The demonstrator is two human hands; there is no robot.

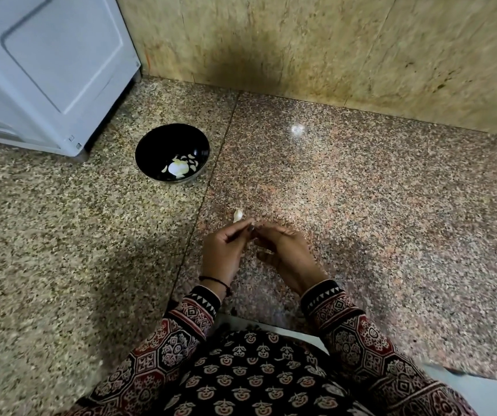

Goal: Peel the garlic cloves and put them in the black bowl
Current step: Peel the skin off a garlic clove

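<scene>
A person stands at a speckled stone tabletop (361, 190), seen from above. The two hands meet near the centre, just in front of the body, likely so the peeling stays close under the eyes.

The left hand (226, 250) has its finger and thumb drawn narrow to a pinch. I cannot tell whether any skin is caught between them. The right hand (283, 250) curls its fingers round a small pale piece (266, 252). This is probably a garlic clove or its skin, though the hand hides nearly all of it.

A loose clove (237, 215) lies on the tabletop at twelve o'clock from the hands, just beyond the left fingertips. It seems set ready as the next to peel.

The black bowl (151, 145) sits at ten o'clock, well apart but probably within an arm's reach. It holds several peeled cloves (178, 169), too bright and small to count.

A white appliance (46, 70) at eleven o'clock is cut off by the edge. Patterned sleeves (190, 313) cover both wrists.
</scene>
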